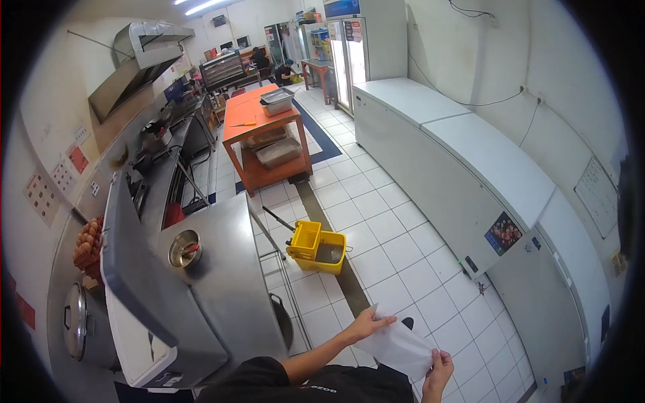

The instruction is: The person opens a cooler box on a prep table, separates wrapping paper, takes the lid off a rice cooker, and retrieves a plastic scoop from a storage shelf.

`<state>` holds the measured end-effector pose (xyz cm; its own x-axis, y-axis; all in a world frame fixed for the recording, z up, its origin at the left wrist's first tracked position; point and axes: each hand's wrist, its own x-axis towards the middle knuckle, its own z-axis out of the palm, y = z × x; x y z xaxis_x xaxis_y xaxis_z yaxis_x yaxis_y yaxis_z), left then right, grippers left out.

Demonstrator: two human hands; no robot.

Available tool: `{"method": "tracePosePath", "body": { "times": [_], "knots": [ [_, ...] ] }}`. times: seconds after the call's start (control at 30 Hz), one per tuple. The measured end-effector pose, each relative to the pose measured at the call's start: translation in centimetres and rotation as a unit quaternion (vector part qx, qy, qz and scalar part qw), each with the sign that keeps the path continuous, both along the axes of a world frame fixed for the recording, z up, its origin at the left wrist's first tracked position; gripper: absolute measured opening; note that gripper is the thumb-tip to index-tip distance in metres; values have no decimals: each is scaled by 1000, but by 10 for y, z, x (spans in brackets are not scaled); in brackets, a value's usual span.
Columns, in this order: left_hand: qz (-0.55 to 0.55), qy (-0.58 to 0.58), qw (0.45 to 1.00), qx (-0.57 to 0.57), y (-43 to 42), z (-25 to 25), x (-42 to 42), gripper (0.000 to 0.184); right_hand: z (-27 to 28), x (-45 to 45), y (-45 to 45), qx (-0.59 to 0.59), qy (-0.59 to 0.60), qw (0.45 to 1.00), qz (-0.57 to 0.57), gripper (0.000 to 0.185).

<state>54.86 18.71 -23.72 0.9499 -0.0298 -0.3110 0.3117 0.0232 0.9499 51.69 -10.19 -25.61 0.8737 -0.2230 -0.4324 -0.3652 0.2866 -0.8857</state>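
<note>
A thin white sheet (401, 348), perhaps paper or plastic, is stretched between my two hands above the tiled floor. My left hand (366, 325) pinches its upper left corner between thumb and fingers. At the sheet's lower right edge, my right hand (439, 368) is closed on it with thumb and fingertips. The tip of a dark shoe shows just behind the sheet. Nearest to the hands on the floor is a yellow mop bucket (320, 250) with dirty water in it.
On the left, a steel table (222, 258) holds a metal bowl (185, 249) beside an open cooler box (138, 336). An orange table (247, 111) with trays and a knife stands ahead. White chest freezers (430, 161) line the right. People are visible far back.
</note>
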Motion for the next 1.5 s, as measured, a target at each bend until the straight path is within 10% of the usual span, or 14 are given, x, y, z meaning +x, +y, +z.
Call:
{"method": "tracePosePath", "body": {
  "times": [0.77, 0.87, 0.93, 1.27, 1.5],
  "knots": [
    [389, -162, 907, 12, 90, 54, 452, 27, 68, 600, 134, 145, -31, 967, 209, 37],
    [394, -137, 907, 65, 136, 22, 499, 26, 79, 665, 175, 187, 8, 939, 289, 45],
    [377, -132, 914, 66, 169, 3, 538, 28, 106, 700, 211, -20, -43, 940, 338, 44],
    [314, -122, 937, -93, 331, 14, 728, 31, 54, 907, 364, 133, 9, 934, 331, 10],
    [333, -124, 934, 24, 439, 33, 831, 50, 69, 1006, 487, 187, -2, 929, 319, 40]
  ]
}}
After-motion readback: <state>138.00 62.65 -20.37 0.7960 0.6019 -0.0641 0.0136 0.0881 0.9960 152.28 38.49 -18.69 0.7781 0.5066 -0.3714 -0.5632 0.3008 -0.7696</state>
